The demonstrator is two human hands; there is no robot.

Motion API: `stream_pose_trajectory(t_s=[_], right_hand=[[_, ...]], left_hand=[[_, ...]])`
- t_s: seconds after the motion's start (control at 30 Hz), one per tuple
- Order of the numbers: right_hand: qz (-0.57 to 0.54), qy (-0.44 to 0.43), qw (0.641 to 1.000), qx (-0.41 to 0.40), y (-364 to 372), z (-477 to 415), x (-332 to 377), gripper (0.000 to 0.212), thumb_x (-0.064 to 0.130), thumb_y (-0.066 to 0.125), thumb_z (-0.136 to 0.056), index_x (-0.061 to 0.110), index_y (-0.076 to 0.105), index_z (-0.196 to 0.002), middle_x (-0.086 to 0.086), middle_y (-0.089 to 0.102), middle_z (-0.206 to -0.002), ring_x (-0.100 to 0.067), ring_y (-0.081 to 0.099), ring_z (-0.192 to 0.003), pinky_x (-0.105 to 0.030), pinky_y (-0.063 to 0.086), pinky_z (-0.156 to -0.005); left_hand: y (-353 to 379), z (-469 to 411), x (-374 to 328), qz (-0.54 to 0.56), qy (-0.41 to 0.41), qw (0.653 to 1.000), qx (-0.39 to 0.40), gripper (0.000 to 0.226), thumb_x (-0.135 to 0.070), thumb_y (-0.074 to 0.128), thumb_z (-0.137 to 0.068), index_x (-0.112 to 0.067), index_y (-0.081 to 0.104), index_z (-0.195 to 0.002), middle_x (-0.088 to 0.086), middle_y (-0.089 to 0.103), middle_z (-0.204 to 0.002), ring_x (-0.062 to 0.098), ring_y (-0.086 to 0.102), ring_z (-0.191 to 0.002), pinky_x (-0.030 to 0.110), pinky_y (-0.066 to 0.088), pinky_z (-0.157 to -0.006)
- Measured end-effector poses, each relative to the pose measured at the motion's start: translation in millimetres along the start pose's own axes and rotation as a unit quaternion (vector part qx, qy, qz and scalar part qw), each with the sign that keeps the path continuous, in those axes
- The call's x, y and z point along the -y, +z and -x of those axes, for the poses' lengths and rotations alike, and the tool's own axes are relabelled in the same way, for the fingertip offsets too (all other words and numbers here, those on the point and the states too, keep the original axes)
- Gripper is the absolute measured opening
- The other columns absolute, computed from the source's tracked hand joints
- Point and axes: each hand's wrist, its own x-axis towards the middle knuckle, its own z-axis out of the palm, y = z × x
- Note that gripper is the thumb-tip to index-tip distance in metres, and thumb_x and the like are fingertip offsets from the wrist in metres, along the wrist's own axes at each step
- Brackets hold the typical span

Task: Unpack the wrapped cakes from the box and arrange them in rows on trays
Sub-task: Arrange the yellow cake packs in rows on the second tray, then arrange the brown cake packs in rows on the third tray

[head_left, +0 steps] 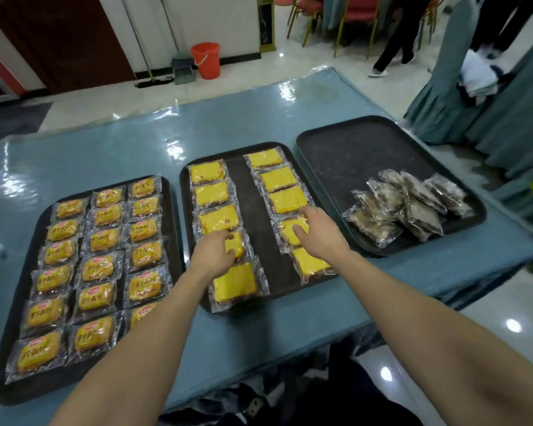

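Note:
Three dark trays stand on the blue-covered table. The middle tray [253, 210] holds two rows of wrapped yellow cakes [211, 193]. My left hand [214, 252] rests with bent fingers on the fourth cake [237, 244] of the left row. My right hand [317, 233] touches the fourth cake [290, 233] of the right row with fingers spread. The left tray [171, 210] is filled with three rows of wrapped small breads [97, 267]. On the right tray [351, 155] lies a loose pile of wrapped brown cakes [410, 204]. No box is in view.
The table [120, 149] has bare cloth behind the trays. A cloth-covered chair [443, 87] stands at the right, a person's legs [391, 53] beyond it. An orange bucket [206, 59], dustpan and mop stand by the far wall.

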Motion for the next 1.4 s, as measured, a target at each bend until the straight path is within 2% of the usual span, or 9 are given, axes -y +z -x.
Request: stream_pose_trajectory(t_s=[0.17, 0.3, 0.47, 0.67, 0.77, 0.87, 1.0, 1.1, 1.4], right_hand=[[0.011, -0.019, 1.000, -0.019, -54, -45, -51, 0.052, 0.037, 0.061, -0.106, 0.010, 0.053, -0.150, -0.010, 0.057, -0.142, -0.031, 0.060, -0.127, -0.045, 0.050, -0.108], [0.024, -0.038, 0.999, -0.023, -100, -87, -113, 0.047, 0.034, 0.062, -0.105, 0.011, 0.058, -0.146, -0.008, 0.058, -0.142, -0.029, 0.063, -0.123, -0.045, 0.050, -0.107], [0.025, -0.038, 0.999, -0.021, -160, -122, -198, 0.043, 0.033, 0.063, -0.103, 0.014, 0.062, -0.141, -0.004, 0.060, -0.136, -0.025, 0.065, -0.117, -0.043, 0.053, -0.103], [0.047, 0.010, 0.999, 0.004, -211, -144, -282, 0.045, 0.030, 0.065, -0.100, 0.012, 0.062, -0.141, -0.006, 0.061, -0.136, -0.028, 0.063, -0.123, -0.042, 0.052, -0.104], [0.071, 0.029, 0.994, 0.079, -218, -145, -298, 0.071, 0.060, 0.067, -0.094, 0.017, 0.055, -0.150, -0.007, 0.058, -0.145, -0.030, 0.060, -0.130, -0.045, 0.050, -0.109], [0.116, 0.020, 0.972, 0.202, -212, -143, -299, 0.118, 0.092, 0.072, -0.067, 0.020, 0.044, -0.157, -0.010, 0.054, -0.150, -0.032, 0.055, -0.136, -0.049, 0.047, -0.113], [0.126, 0.017, 0.958, 0.258, -202, -144, -307, 0.158, 0.096, 0.078, -0.044, 0.025, 0.014, -0.170, -0.013, 0.032, -0.170, -0.036, 0.031, -0.156, -0.053, 0.031, -0.127], [0.135, 0.024, 0.952, 0.272, -201, -152, -314, 0.163, 0.090, 0.084, -0.046, 0.026, 0.000, -0.171, -0.013, 0.028, -0.173, -0.035, 0.025, -0.160, -0.058, 0.019, -0.130], [0.001, 0.141, 0.976, 0.164, -192, -218, -304, 0.147, 0.097, 0.073, -0.057, 0.008, 0.025, -0.164, -0.019, 0.047, -0.160, -0.040, 0.050, -0.144, -0.052, 0.048, -0.114]], left_hand=[[0, -52, -88, 0.020, 0.054, 0.998, -0.029, 0.040, -0.027, 0.068, -0.101, -0.021, 0.067, -0.141, 0.004, 0.072, -0.131, 0.027, 0.069, -0.118, 0.043, 0.058, -0.099], [23, -96, -166, 0.058, 0.050, 0.997, -0.026, 0.039, -0.026, 0.067, -0.104, -0.021, 0.066, -0.143, 0.000, 0.068, -0.139, 0.023, 0.066, -0.124, 0.040, 0.055, -0.100], [63, -130, -264, 0.072, 0.039, 0.997, 0.014, 0.034, -0.024, 0.068, -0.102, -0.018, 0.070, -0.136, 0.003, 0.076, -0.119, 0.024, 0.071, -0.112, 0.035, 0.056, -0.093], [92, -164, -341, 0.098, 0.048, 0.993, 0.043, 0.035, -0.024, 0.062, -0.105, -0.020, 0.068, -0.139, 0.003, 0.070, -0.134, 0.021, 0.069, -0.119, 0.033, 0.053, -0.099], [98, -177, -360, 0.099, 0.043, 0.993, 0.052, 0.037, -0.025, 0.060, -0.107, -0.021, 0.066, -0.143, 0.002, 0.067, -0.141, 0.022, 0.066, -0.127, 0.038, 0.053, -0.107], [104, -189, -369, 0.100, 0.046, 0.993, 0.052, 0.039, -0.028, 0.059, -0.109, -0.022, 0.062, -0.147, 0.003, 0.065, -0.144, 0.023, 0.064, -0.130, 0.043, 0.052, -0.111], [114, -207, -379, 0.101, 0.055, 0.991, 0.064, 0.040, -0.024, 0.053, -0.112, -0.024, 0.058, -0.152, 0.002, 0.060, -0.149, 0.023, 0.059, -0.135, 0.041, 0.048, -0.114], [124, -219, -381, 0.098, 0.047, 0.991, 0.077, 0.041, -0.024, 0.050, -0.112, -0.024, 0.056, -0.153, 0.002, 0.059, -0.153, 0.024, 0.057, -0.139, 0.042, 0.047, -0.115], [129, -231, -374, 0.186, -0.064, 0.980, 0.027, 0.039, -0.022, 0.044, -0.115, -0.025, 0.059, -0.150, 0.000, 0.067, -0.144, 0.021, 0.063, -0.130, 0.037, 0.052, -0.108]])
